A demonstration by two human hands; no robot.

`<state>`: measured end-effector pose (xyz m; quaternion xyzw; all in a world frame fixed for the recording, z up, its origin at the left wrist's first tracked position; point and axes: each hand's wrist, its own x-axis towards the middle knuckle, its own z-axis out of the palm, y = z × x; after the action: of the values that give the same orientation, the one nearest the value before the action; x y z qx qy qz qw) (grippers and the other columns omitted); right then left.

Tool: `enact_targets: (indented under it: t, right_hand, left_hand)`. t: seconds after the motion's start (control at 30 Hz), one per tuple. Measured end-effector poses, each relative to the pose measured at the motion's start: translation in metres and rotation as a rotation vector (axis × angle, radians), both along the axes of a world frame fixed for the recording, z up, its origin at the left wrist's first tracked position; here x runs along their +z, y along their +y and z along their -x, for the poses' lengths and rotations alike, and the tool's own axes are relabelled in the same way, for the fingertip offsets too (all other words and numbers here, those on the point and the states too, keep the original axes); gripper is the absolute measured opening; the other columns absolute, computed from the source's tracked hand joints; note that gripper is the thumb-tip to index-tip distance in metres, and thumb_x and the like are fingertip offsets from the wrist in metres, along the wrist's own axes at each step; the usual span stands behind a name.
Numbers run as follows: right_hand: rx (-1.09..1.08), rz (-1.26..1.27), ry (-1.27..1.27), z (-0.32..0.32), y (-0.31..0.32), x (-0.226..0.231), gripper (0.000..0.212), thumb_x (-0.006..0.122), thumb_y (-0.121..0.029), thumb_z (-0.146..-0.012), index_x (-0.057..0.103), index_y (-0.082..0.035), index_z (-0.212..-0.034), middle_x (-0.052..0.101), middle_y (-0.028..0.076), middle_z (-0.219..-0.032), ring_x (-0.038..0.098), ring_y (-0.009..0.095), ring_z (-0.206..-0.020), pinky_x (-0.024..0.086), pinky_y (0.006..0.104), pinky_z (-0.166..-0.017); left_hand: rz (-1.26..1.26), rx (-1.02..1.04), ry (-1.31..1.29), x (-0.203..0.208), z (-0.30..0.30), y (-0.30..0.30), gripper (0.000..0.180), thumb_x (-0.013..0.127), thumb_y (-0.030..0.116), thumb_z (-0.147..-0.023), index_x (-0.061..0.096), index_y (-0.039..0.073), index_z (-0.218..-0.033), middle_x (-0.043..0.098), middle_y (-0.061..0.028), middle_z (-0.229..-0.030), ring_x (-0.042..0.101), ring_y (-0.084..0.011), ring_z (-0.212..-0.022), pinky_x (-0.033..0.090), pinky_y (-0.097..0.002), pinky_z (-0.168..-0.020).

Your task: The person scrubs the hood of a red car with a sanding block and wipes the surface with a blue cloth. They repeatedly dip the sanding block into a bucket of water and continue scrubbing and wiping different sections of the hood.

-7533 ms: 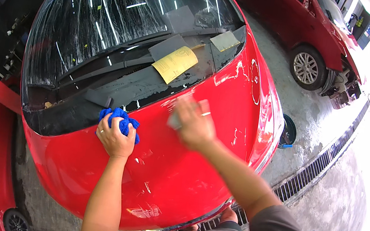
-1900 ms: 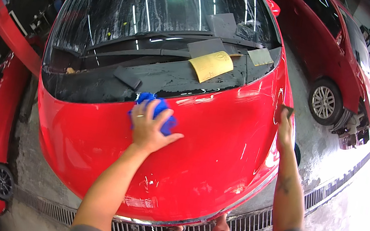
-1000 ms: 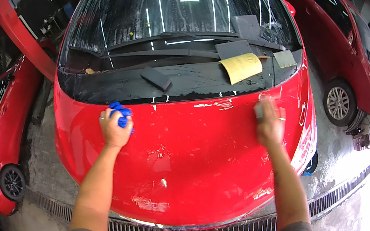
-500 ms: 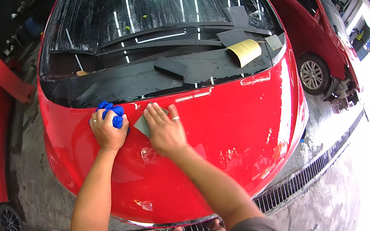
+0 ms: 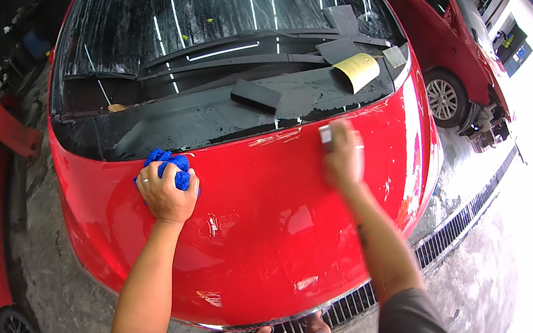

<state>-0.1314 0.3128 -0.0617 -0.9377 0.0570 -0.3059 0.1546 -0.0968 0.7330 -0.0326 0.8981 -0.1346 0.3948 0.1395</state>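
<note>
A bunched, wet-looking blue cloth (image 5: 176, 164) is pressed on the glossy red car hood (image 5: 255, 235), near its windshield edge on the left. My left hand (image 5: 167, 193) grips it, fingers curled over the top. Farther right, my right hand (image 5: 344, 155) is over the hood near its rear edge, smeared by motion. A small grey-white piece, apparently a sandpaper sheet (image 5: 326, 135), shows at its fingertips; most of it is hidden. Wet, shiny patches mark the red paint below both hands.
A black sanding block (image 5: 256, 95) lies on the dark cowl, with a curled yellow sheet (image 5: 358, 71) and dark sheets (image 5: 335, 51) to its right. Beyond is the streaked windshield (image 5: 221, 18). Other red cars (image 5: 453, 64) flank this one; a floor drain grate (image 5: 462, 220) runs alongside.
My right hand has swept right across the hood with the sheet, away from the left hand. My left hand and the blue cloth have shifted slightly to the right in the picture.
</note>
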Motion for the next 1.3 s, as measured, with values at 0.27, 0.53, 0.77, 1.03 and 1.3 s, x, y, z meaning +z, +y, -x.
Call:
enact_targets:
  t: [0.27, 0.53, 0.77, 1.03, 1.3]
  right_hand:
    - [0.36, 0.194, 0.302, 0.018, 0.196, 0.03, 0.069, 0.049, -0.017, -0.103, 0.044, -0.001, -0.17, 0.043, 0.018, -0.18, 0.035, 0.031, -0.17, 0.021, 0.0563, -0.14]
    - [-0.186, -0.091, 0.329, -0.014, -0.036, 0.018, 0.069, 0.056, -0.01, -0.1, 0.048, -0.003, -0.168, 0.052, 0.025, -0.171, 0.043, 0.04, -0.164, 0.028, 0.0584, -0.137]
    - [0.251, 0.185, 0.275, 0.02, 0.215, 0.022, 0.073, 0.052, -0.017, -0.102, 0.042, -0.006, -0.173, 0.042, 0.016, -0.182, 0.032, 0.032, -0.172, 0.015, 0.0591, -0.141]
    - [-0.225, -0.013, 0.302, -0.007, -0.083, 0.033, 0.07, 0.06, -0.01, -0.1, 0.047, -0.006, -0.169, 0.043, 0.017, -0.179, 0.033, 0.036, -0.171, 0.019, 0.0667, -0.139]
    - [0.457, 0.1, 0.183, 0.04, 0.151, 0.017, 0.069, 0.048, -0.021, -0.105, 0.044, -0.002, -0.171, 0.042, 0.016, -0.18, 0.034, 0.03, -0.17, 0.019, 0.0604, -0.139]
  left_hand:
    - [0.006, -0.012, 0.012, 0.005, -0.001, 0.0, 0.027, 0.085, 0.035, -0.087, 0.071, 0.014, -0.093, 0.068, -0.0101, -0.119, 0.064, -0.0403, -0.117, 0.049, -0.0576, -0.1]
    - [0.027, -0.014, 0.056, 0.0, 0.005, -0.004, 0.027, 0.086, 0.035, -0.086, 0.072, 0.014, -0.093, 0.068, -0.0099, -0.12, 0.064, -0.0392, -0.118, 0.049, -0.0578, -0.101]
    - [-0.004, -0.023, -0.002, 0.001, -0.003, 0.002, 0.028, 0.086, 0.036, -0.086, 0.072, 0.014, -0.096, 0.068, -0.0096, -0.12, 0.064, -0.0388, -0.118, 0.048, -0.0581, -0.102]
    - [0.008, -0.004, 0.004, -0.003, -0.002, -0.007, 0.027, 0.085, 0.036, -0.087, 0.067, 0.015, -0.091, 0.069, -0.0112, -0.117, 0.065, -0.0416, -0.113, 0.049, -0.0565, -0.096]
    - [-0.023, -0.001, 0.001, 0.0, -0.005, 0.003, 0.026, 0.084, 0.031, -0.086, 0.066, 0.012, -0.091, 0.07, -0.015, -0.115, 0.064, -0.0437, -0.111, 0.05, -0.0593, -0.095]
